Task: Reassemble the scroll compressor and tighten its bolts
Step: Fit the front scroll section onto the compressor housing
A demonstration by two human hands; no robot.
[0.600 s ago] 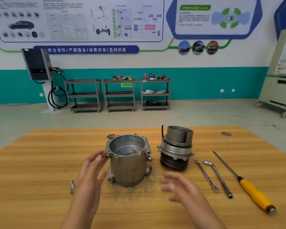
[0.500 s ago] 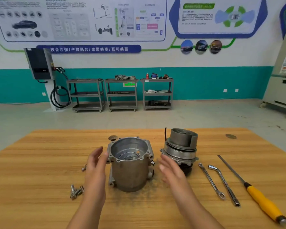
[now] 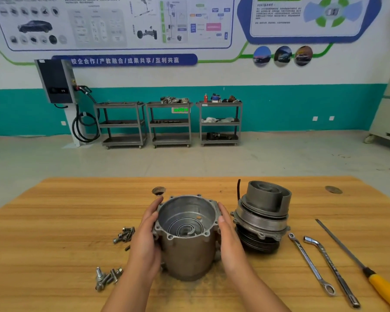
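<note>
Alu housing (image 3: 187,251): upright mid-way across the wooden table (image 3: 54,221), open mouth up, spiral scroll visible at the bottom.
L hand (image 3: 144,242): against housing's left wall, fingers curved round the flange; clasping it.
R hand (image 3: 231,242): mirrors it on the right wall, thumb by the rim, fingers round the back; also clasping.
Why 2 hands: prob. to steady or turn the body so flange holes line up w/ the mating half. It looks a heavy casting, so one hand might tip it.
Housing vs grip: between the palms, both on its upper half. Base seems to sit on the table; can't tell if any weight is taken.
Pulley half (image 3: 262,219): pulley end down, scroll end up, just right of R hand, not touching. Likely parked w/in reach for joining.
Bolts: near pile (image 3: 108,278) and far pile (image 3: 124,234), both left of L hand, clear of the housing.
Tools: ring spanner (image 3: 310,262), bent spanner (image 3: 331,271), screwdriver (image 3: 369,274) at right, well apart from hands; ready for tightening, I'd guess.
Progress: early. Halves not joined, no bolt fitted.
</note>
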